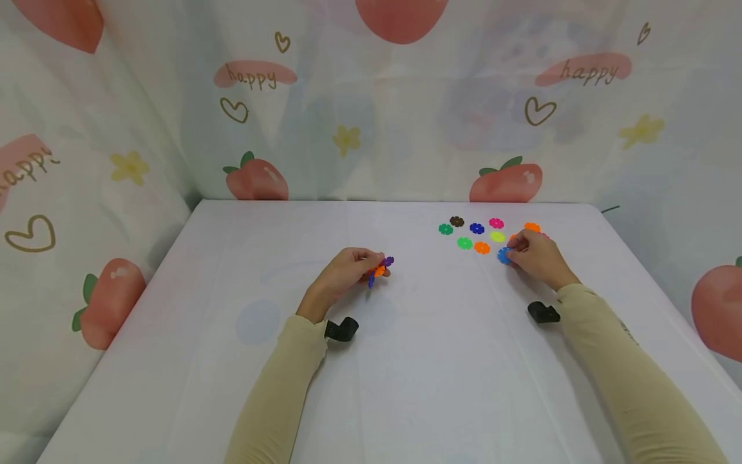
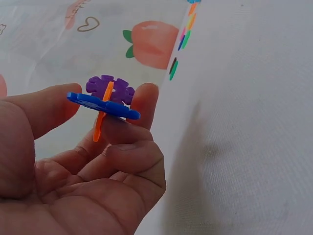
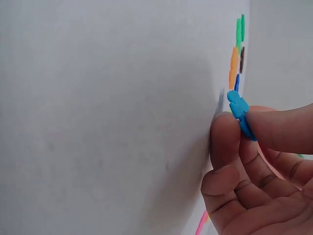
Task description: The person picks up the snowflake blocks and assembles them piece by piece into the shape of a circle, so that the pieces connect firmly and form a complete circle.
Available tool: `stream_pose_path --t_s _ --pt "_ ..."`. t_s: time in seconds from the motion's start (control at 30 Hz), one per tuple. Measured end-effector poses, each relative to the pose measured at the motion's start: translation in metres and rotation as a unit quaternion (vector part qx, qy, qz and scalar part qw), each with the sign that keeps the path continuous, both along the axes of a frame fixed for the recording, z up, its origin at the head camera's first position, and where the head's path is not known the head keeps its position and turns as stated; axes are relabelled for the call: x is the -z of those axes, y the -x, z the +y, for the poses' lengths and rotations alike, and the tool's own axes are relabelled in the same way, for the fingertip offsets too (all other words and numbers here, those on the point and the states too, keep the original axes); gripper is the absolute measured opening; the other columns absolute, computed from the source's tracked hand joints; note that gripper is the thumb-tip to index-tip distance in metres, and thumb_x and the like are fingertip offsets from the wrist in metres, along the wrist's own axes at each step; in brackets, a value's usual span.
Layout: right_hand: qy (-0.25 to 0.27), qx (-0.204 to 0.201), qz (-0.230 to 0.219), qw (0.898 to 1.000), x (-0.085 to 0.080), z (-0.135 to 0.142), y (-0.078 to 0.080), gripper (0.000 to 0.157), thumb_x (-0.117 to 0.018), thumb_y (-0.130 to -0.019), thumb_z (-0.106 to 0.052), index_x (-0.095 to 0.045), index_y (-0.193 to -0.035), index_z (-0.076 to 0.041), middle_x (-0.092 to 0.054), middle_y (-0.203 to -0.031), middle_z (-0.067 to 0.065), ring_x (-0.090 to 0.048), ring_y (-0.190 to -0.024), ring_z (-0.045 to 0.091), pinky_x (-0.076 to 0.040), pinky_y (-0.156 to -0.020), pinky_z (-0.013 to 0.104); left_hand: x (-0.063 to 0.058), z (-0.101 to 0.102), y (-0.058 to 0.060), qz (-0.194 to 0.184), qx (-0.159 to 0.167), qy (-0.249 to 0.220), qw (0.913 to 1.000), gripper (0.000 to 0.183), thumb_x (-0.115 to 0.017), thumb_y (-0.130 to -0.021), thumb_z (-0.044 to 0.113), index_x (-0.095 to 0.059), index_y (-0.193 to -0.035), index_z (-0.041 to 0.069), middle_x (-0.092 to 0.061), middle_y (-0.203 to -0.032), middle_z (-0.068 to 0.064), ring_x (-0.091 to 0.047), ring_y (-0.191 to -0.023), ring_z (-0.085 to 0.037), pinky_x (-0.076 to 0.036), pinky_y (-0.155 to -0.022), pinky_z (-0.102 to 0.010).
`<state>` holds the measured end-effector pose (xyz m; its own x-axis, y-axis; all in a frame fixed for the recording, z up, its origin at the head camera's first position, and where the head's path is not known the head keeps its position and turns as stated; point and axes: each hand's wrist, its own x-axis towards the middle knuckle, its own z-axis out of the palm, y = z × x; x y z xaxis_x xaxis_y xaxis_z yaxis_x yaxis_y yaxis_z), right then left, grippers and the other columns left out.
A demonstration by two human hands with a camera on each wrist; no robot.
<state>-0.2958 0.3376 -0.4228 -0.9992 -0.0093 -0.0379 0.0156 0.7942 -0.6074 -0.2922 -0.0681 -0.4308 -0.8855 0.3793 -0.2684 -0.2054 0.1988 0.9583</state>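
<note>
Left hand (image 1: 348, 270) has thumb and fingers drawn in, gripping a joined purple, orange and blue cluster (image 1: 379, 271), and over at its three o'clock the right hand (image 1: 539, 259) pinches a light-blue disc (image 1: 503, 256) between thumb and fingertip! That disc pokes out at the right hand's nine o'clock, with loose coloured discs (image 1: 476, 228) scattered on the desk (image 1: 435, 361) from there round to twelve.

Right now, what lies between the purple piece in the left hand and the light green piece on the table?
In the head view, only bare white table shows between the purple piece and the light green piece.
</note>
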Motion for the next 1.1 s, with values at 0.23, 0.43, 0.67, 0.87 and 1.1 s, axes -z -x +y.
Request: stream_pose_path --t_s 0.23,0.43,0.67,0.87,1.1 --pt "0.055 -0.005 -0.018 0.998 -0.004 -0.008 -0.003 0.028 -0.063 -0.107 -0.01 -0.056 -0.124 0.01 -0.062 -0.112 0.024 -0.071 -0.087 0.027 -0.052 -0.072 0.015 0.0 0.0 -0.001 0.004 0.009 -0.009 0.9999 0.026 -0.073 -0.105 0.027 -0.07 -0.118 0.004 -0.08 -0.105 -0.008 -0.065 -0.11 -0.021 -0.047 -0.092 -0.034" --pt "0.08 -0.013 -0.023 0.996 -0.004 -0.017 -0.002 0.029 -0.064 -0.108 -0.012 -0.056 -0.126 0.009 -0.062 -0.116 0.025 -0.071 -0.092 0.029 -0.054 -0.075 0.018 0.001 0.0 0.0 0.007 0.008 -0.001 0.9999 0.024 -0.072 -0.106 0.025 -0.069 -0.118 0.004 -0.08 -0.105 -0.008 -0.063 -0.105 -0.021 -0.045 -0.087 -0.032" --pt "0.103 -0.031 -0.023 0.994 -0.002 -0.029 -0.001 0.031 -0.066 -0.107 -0.011 -0.059 -0.129 0.01 -0.065 -0.118 0.025 -0.072 -0.092 0.027 -0.055 -0.076 0.019 0.001 0.002 -0.001 0.011 0.007 0.026 0.9996 0.026 -0.07 -0.107 0.028 -0.068 -0.123 0.006 -0.08 -0.107 -0.006 -0.061 -0.101 -0.021 -0.046 -0.087 -0.031" --pt "0.108 -0.055 -0.025 0.992 -0.003 -0.04 -0.004 0.034 -0.069 -0.105 -0.012 -0.063 -0.132 0.007 -0.067 -0.117 0.021 -0.065 -0.102 0.031 -0.056 -0.079 0.023 0.0 0.003 -0.001 0.015 0.014 0.035 0.9992 0.027 -0.068 -0.108 0.029 -0.068 -0.125 0.007 -0.079 -0.108 -0.005 -0.059 -0.099 -0.02 -0.046 -0.085 -0.031" --pt "0.127 -0.075 -0.021 0.989 -0.001 -0.056 -0.006 0.03 -0.069 -0.105 -0.013 -0.069 -0.13 0.003 -0.069 -0.121 0.02 -0.063 -0.11 0.033 -0.055 -0.083 0.023 0.0 0.005 -0.001 0.019 0.018 0.039 0.9989 0.028 -0.069 -0.108 0.03 -0.069 -0.125 0.008 -0.079 -0.108 -0.005 -0.058 -0.094 -0.019 -0.045 -0.081 -0.03"
